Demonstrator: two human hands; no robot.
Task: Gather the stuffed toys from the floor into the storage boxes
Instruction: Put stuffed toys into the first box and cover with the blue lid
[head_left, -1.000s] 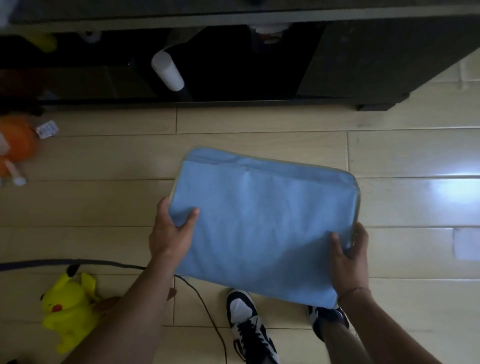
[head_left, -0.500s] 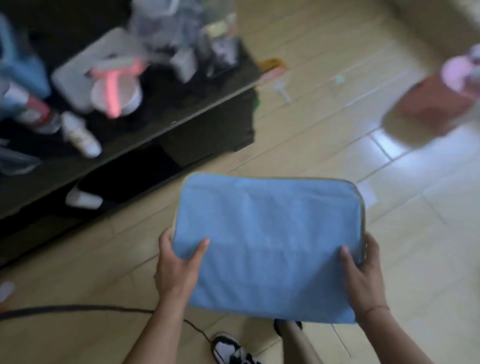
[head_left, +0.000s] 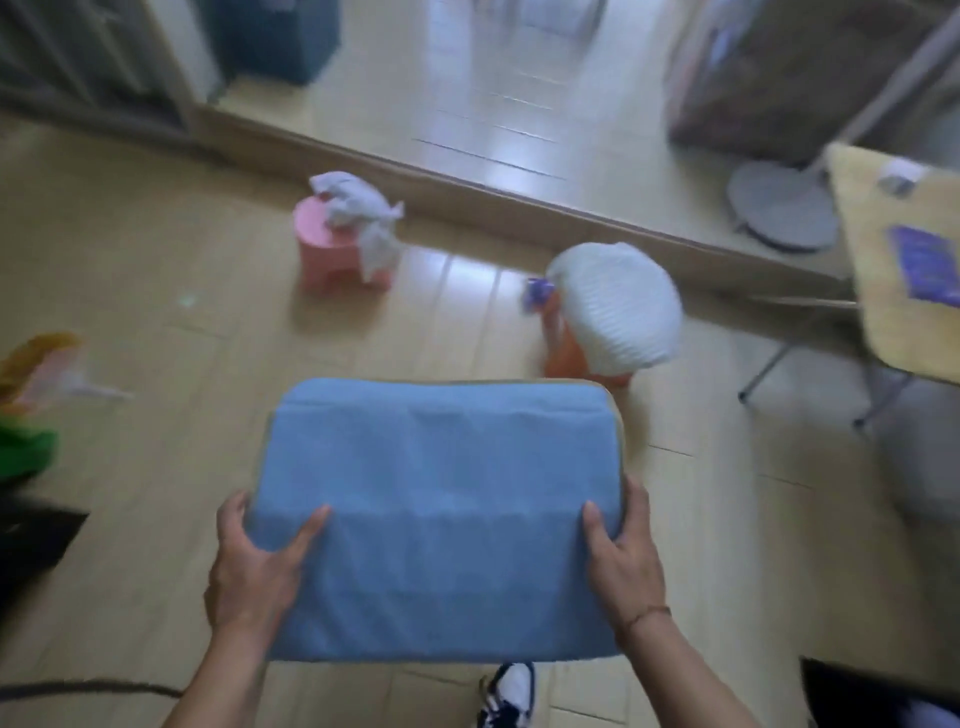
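While both hands carry the flat blue box (head_left: 441, 519) out in front at about waist height, its long axis runs left to right across the body, with the left hand (head_left: 254, 566) gripping the near left edge and the right hand (head_left: 623, 551) the near right edge, each with a thumb laid on top and the fingers curled under the fabric, out of sight. It looks folded flat, so I judge it must be opened and set down before any toy goes in. Beyond its far edge, on the floor (head_left: 156, 312), a white toy (head_left: 358, 200) lies on a pink stool (head_left: 332, 254) ahead and slightly left, and a white round plush (head_left: 618, 306) sits ahead right, nearer the right hand; blur hides finer detail
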